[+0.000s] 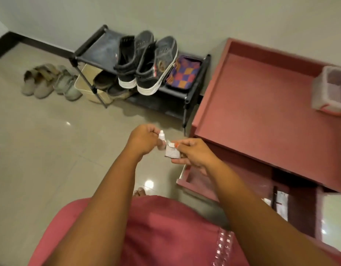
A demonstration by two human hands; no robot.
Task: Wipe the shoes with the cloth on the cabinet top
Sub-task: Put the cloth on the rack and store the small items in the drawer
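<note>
Two dark high-top shoes (144, 62) with white soles stand on the top shelf of a black shoe rack (93, 47) against the wall. Beside them lies a checkered cloth (182, 73) in purple, orange and blue. In front of me, over the floor, my left hand (144, 139) grips a small white bottle (162, 136). My right hand (194, 152) pinches a small white box (172, 151) with an orange-tipped flap, right next to the bottle. The pink cabinet top (261, 104) is to the right.
A translucent plastic tub (332, 89) stands on the cabinet's far right. An open pink drawer (194, 181) juts out below my right hand. Beige slippers (39, 81) and pale sneakers (68, 83) sit on the tiled floor left of the rack. A basket (87, 89) holds more shoes under it.
</note>
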